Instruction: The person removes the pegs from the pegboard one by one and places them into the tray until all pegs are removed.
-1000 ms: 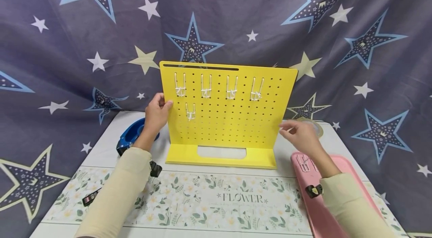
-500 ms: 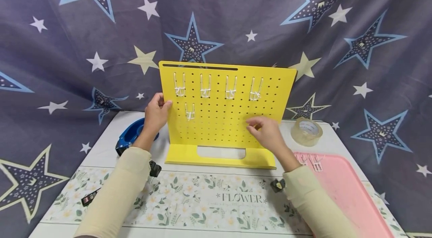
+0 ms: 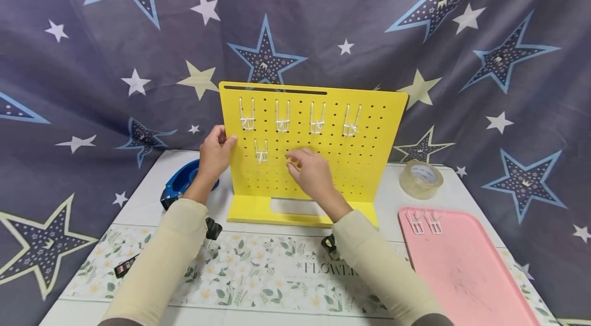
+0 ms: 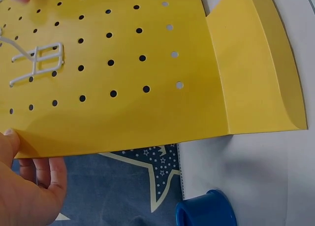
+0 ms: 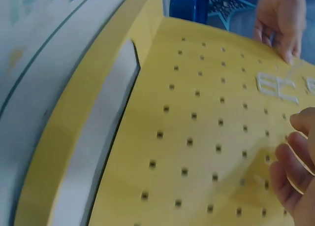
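A yellow pegboard (image 3: pixel 304 172) stands upright on its base. Its left edge is gripped by my left hand (image 3: pixel 216 154), thumb on the front face and fingers behind, as the left wrist view also shows. White wire hooks hang on the board: several along the top, such as the leftmost hook (image 3: pixel 247 115), and a single lower hook (image 3: pixel 261 151). My right hand (image 3: pixel 311 169) is in front of the board's middle, just right of the lower hook. Its fingers (image 5: pixel 288 167) are loosely bent, and nothing shows between them in the right wrist view.
On the right lies a pink tray (image 3: pixel 461 264) bearing two white hooks (image 3: pixel 425 223). Behind it sits a roll of clear tape (image 3: pixel 420 180). A blue tape dispenser (image 3: pixel 177 182) is left of the board, and a small dark item (image 3: pixel 124 267) lies by the left sleeve.
My right hand has moved left from the board's right edge, across its face to near the lower hook. The left hand has kept its grip on the left edge.
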{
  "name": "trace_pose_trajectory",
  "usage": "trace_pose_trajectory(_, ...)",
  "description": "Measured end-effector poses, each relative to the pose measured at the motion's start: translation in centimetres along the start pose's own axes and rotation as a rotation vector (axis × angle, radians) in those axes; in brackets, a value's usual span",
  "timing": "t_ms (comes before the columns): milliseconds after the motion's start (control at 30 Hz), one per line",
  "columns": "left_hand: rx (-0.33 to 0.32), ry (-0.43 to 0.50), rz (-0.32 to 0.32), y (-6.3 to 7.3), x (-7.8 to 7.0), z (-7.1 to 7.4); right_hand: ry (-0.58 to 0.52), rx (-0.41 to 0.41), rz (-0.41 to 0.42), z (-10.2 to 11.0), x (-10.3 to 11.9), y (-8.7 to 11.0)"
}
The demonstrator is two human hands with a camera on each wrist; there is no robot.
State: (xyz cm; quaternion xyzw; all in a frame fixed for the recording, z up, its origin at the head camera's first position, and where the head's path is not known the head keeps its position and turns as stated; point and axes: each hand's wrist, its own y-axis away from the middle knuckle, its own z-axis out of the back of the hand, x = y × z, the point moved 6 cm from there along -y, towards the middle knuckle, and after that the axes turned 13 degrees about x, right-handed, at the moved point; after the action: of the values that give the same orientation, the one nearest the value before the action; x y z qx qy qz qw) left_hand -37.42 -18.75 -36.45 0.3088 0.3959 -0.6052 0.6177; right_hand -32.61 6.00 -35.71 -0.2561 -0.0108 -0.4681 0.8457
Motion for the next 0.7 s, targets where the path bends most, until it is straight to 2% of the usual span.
trace_pose_trajectory(167, -0.001, 0.000, -0.006, -0.1, -0.1, 0.1, 0.065, -0.052, 0.043, -1.3, 2.2, -1.6)
trace_pose_trajectory(367, -0.001, -0.013, -0.012, -0.1, -0.3, 0.1, 0.150, -0.091, 0.021, -2.6, 3.6, -2.8)
trace_pose_trajectory(700, -0.001, -0.022, -0.008, 0.0, -0.2, 0.1, 0.114, -0.110, -0.011, -3.6, 4.2, -3.7)
